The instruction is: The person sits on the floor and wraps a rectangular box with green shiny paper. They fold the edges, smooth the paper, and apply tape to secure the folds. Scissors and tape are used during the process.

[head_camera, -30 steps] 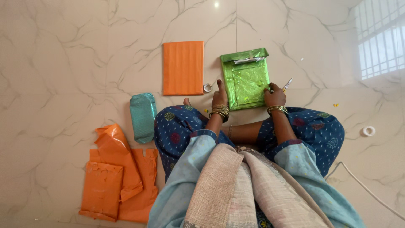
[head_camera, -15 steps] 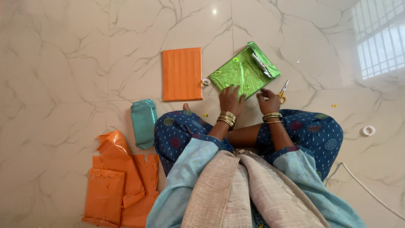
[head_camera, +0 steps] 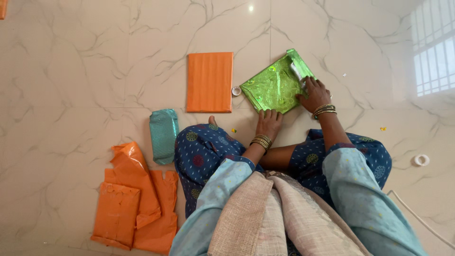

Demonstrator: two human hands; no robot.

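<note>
A flat parcel in shiny green wrapping [head_camera: 275, 85] lies turned at an angle on the marble floor [head_camera: 95, 71] in front of me. My left hand [head_camera: 269, 122] rests flat with its fingertips on the parcel's near edge. My right hand [head_camera: 314, 94] presses on the parcel's right end, by the folded flap where white tape or paper shows. Neither hand lifts anything. Gold bangles sit on both wrists.
An orange wrapped parcel [head_camera: 209, 81] lies left of the green one, a small tape roll [head_camera: 236, 91] between them. A teal wrapped packet [head_camera: 163, 135] sits by my left knee. Crumpled orange sheets [head_camera: 132, 196] lie at lower left. Another tape ring [head_camera: 420, 160] and a white cord [head_camera: 412, 211] are at the right.
My right hand has moved up from beside the scissors onto the parcel's right end, covering them. My left hand slid back to the near edge. The parcel turned from upright to angled.
</note>
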